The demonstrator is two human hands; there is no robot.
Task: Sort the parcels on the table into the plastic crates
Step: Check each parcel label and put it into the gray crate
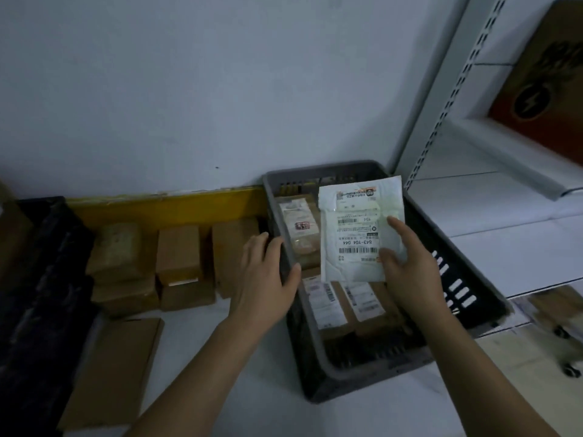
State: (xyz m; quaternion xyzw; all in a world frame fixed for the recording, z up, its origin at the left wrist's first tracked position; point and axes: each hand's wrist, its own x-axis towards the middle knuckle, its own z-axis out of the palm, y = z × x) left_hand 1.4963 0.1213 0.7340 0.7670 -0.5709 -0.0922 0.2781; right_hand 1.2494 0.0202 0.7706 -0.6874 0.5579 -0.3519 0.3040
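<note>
Rightward, right hand (410,266) pinching a white padded mailer (356,230) by its lower right corner, thumb on the printed label, fingers behind; mailer held flat-on above the grey plastic crate (318,367), label text upside down. Left hand (265,275) curled over the crate's left rim, thumb inside the wall. Inside the crate, labelled brown parcels (334,304) lying flat. Left of it, on the white bench (252,402), small cardboard boxes (178,250) in a row against a yellow board (164,205), plus a flat cardboard mailer (113,370) nearer. Black crate (41,294) at far left. Pale wall (189,89) behind; white slotted shelving (467,74) on the right.
</note>
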